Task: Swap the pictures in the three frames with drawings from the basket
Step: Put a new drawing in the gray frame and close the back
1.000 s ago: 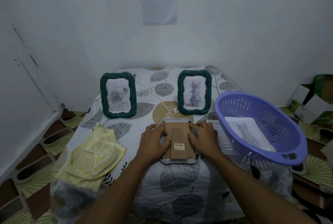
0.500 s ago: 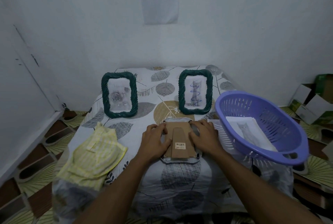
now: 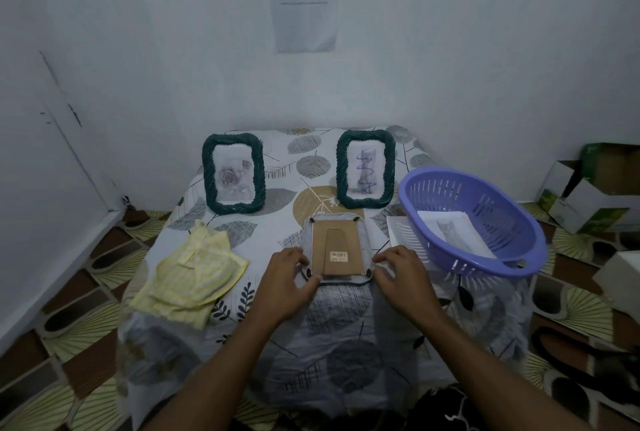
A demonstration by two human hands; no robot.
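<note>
A picture frame (image 3: 337, 247) lies face down in the middle of the table, its brown cardboard back and folded stand facing up. My left hand (image 3: 284, 286) pinches its near left corner with thumb and curled fingers. My right hand (image 3: 401, 278) does the same at the near right corner. Two green woven frames stand behind: the left frame (image 3: 233, 177) shows a rose, the right frame (image 3: 365, 169) shows a cat with blue scribbles. On the right, a purple basket (image 3: 485, 269) holds a cat drawing (image 3: 453, 233) on a few sheets.
A crumpled yellow cloth (image 3: 194, 271) lies on the table's left side. A white sheet (image 3: 398, 233) pokes out from under the basket. Cardboard boxes (image 3: 588, 195) sit on the floor at right. The leaf-patterned table stands against the wall.
Both hands have slid off the cardboard back toward me and now sit at the frame's two near corners. The back and its stand are uncovered.
</note>
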